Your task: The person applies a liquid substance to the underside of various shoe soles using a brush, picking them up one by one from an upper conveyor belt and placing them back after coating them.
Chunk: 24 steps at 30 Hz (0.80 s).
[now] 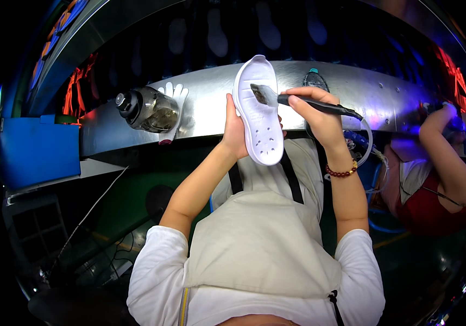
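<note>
The white sole (263, 122) is held up above the near edge of the steel worktop (211, 89), about midway along it. It is smooth, with a faint lavender tint, a raised rim all round, a small tab at one rounded end, shallow cross grooves in the bed and a cluster of small holes at the other end.

Its hollow inner face is turned up to the camera. The long axis runs across the worktop, almost straight away from the person and leaning slightly left at the far end; the tabbed end points over the worktop, the holed end juts past its near edge.

Faint marks at mid-sole are too small to read.

The left hand (235, 130), at the worktop's near edge, has its grip around the sole, thumb along the left rim, fingers behind. The right hand (320, 117), above the worktop, has a narrow grip on a black-handled brush (282, 99); the dark bristles lie over the grooved part. A pale tube (370, 142) trails from the handle past the worktop's near edge.

Toward the worktop's left end are a dark-capped flask (157, 111) and a white glove (181, 103).
</note>
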Each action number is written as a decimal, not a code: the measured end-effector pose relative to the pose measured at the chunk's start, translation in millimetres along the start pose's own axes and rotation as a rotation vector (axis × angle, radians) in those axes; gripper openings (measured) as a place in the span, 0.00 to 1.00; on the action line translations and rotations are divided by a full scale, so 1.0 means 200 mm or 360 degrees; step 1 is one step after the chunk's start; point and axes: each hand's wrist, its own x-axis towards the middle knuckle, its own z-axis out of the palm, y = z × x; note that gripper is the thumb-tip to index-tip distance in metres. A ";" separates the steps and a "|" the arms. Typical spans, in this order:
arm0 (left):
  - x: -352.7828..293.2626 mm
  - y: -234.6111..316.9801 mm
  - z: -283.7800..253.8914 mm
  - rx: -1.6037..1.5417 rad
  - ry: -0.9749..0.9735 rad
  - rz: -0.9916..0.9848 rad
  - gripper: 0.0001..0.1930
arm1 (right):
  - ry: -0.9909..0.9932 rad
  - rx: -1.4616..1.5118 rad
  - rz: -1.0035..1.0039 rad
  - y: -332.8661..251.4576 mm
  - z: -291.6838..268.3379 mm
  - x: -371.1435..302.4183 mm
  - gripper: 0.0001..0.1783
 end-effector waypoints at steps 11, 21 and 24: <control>-0.05 0.11 0.06 0.0347 0.0349 0.0548 0.44 | -0.0772 -0.0759 -0.0435 -0.16 0.05 -0.16 0.09; -0.06 0.12 0.20 0.0248 -0.0226 0.0776 0.42 | -0.0704 -0.0490 -0.0661 -0.26 0.06 -0.06 0.10; -0.09 0.14 0.23 0.0307 0.0020 0.0678 0.44 | -0.0891 -0.0172 -0.0516 -0.25 0.01 -0.07 0.11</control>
